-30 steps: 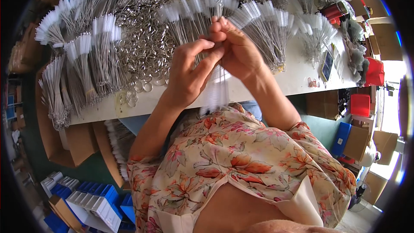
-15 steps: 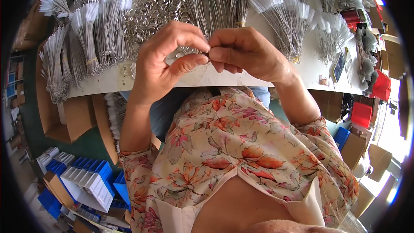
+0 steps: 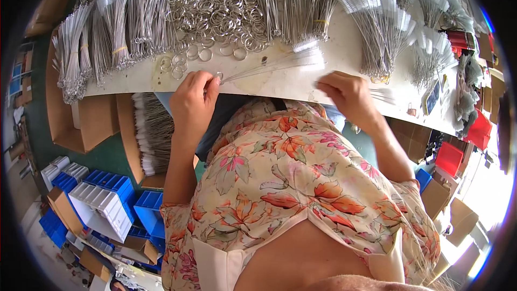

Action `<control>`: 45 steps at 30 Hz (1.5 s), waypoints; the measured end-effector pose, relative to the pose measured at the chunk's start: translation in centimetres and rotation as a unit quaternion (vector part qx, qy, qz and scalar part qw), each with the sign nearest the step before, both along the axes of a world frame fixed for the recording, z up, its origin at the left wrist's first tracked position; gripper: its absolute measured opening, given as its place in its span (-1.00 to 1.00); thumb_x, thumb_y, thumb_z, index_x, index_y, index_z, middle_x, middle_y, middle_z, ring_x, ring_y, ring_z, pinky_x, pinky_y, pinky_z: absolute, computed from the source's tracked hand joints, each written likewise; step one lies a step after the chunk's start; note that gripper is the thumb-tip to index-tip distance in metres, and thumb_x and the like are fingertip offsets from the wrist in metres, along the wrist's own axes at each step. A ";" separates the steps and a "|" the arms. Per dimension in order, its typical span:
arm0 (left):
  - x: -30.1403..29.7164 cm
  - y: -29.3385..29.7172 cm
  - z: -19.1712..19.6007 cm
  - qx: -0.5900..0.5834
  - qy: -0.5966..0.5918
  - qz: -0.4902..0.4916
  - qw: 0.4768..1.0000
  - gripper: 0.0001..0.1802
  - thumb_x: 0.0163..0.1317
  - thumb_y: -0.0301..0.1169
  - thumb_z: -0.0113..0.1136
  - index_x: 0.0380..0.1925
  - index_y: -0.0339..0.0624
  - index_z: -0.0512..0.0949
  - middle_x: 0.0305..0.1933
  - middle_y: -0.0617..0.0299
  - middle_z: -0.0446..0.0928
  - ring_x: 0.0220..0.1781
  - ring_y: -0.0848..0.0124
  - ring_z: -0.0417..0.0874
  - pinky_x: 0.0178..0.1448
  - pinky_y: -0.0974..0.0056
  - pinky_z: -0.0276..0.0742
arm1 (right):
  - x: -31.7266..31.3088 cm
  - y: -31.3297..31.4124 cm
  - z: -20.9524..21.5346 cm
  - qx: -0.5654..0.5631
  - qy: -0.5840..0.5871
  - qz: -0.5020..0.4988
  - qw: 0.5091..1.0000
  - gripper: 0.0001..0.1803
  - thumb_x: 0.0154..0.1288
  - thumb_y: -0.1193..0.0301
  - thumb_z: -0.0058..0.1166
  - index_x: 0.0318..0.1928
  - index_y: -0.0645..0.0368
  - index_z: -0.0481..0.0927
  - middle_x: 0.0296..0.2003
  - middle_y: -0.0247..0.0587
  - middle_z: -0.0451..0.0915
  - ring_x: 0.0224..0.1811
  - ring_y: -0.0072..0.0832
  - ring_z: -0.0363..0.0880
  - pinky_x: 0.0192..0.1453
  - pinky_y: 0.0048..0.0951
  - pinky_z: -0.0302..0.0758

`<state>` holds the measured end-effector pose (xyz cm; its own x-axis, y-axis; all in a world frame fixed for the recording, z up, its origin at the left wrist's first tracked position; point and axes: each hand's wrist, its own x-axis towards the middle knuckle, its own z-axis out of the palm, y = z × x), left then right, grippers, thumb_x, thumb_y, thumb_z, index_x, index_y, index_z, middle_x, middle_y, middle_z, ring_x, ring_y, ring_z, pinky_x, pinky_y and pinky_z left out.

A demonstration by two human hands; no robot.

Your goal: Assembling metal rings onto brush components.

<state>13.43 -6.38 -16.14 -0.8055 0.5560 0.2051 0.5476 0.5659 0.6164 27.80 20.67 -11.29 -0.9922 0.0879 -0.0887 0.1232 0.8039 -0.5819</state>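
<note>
My left hand (image 3: 194, 97) pinches a small metal ring at the white table's (image 3: 301, 83) front edge. A fan of thin wire brushes with white tips (image 3: 274, 63) hangs from that ring and lies across the table toward the right. My right hand (image 3: 347, 92) rests on the table edge further right, fingers curled down. A few blurred thin wires (image 3: 386, 95) show just beside it; whether the fingers grip them is not visible. A heap of loose metal rings (image 3: 221, 11) lies just beyond my left hand.
Bundles of wire brushes cover the table at the left (image 3: 107, 21) and right (image 3: 379, 27). Under the table stands a cardboard box of brushes (image 3: 153, 129). Blue and white bins (image 3: 113, 196) sit on the floor at left, red boxes (image 3: 449, 157) at right.
My hands were together in front of my chest working on the ring. They have parted: the left has laid the brush fan on the table, and the right has moved right to the table edge.
</note>
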 end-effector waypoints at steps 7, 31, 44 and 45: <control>-0.9 1.3 4.6 0.356 -0.303 -0.035 0.883 -0.93 0.16 -0.60 0.13 -0.37 -0.33 0.44 -0.25 0.11 0.54 -0.35 0.52 0.57 -0.28 0.40 0.58 | -7.9 -8.1 1.5 -0.110 0.159 0.110 0.975 -0.92 0.09 0.50 0.16 -0.36 0.19 0.59 -0.41 -0.22 0.54 -0.48 -0.36 0.54 -0.43 -0.41 0.46; -3.6 5.1 11.7 0.387 -0.011 -0.192 0.902 -0.67 -0.01 -0.79 0.14 -0.16 -0.51 0.50 -0.16 -0.02 0.56 -0.24 0.33 0.66 -0.14 0.40 0.60 | -10.3 -6.6 8.7 -0.583 0.073 -0.053 0.807 -0.79 0.15 0.33 0.21 -0.37 0.23 0.59 -0.59 -0.43 0.48 -0.62 -0.76 0.33 -0.57 -0.70 0.26; -7.0 5.5 16.7 0.124 0.045 -0.306 0.943 -0.84 0.23 -0.46 0.09 -0.22 -0.32 0.51 -0.37 0.28 0.46 -0.47 0.61 0.42 -0.35 0.53 0.38 | -10.1 -4.2 9.7 -0.519 0.095 0.000 0.850 -0.86 0.21 0.46 0.12 -0.26 0.27 0.57 -0.53 -0.43 0.52 -0.56 -0.77 0.38 -0.50 -0.70 0.34; -6.5 5.4 16.8 0.137 -0.066 -0.251 0.956 -0.87 0.23 -0.44 0.10 -0.27 -0.25 0.53 -0.42 0.33 0.47 -0.52 0.64 0.40 -0.40 0.54 0.33 | -10.0 -4.3 10.0 -0.533 0.077 -0.004 0.843 -0.85 0.20 0.44 0.13 -0.26 0.28 0.56 -0.53 -0.43 0.52 -0.56 -0.77 0.38 -0.50 -0.70 0.35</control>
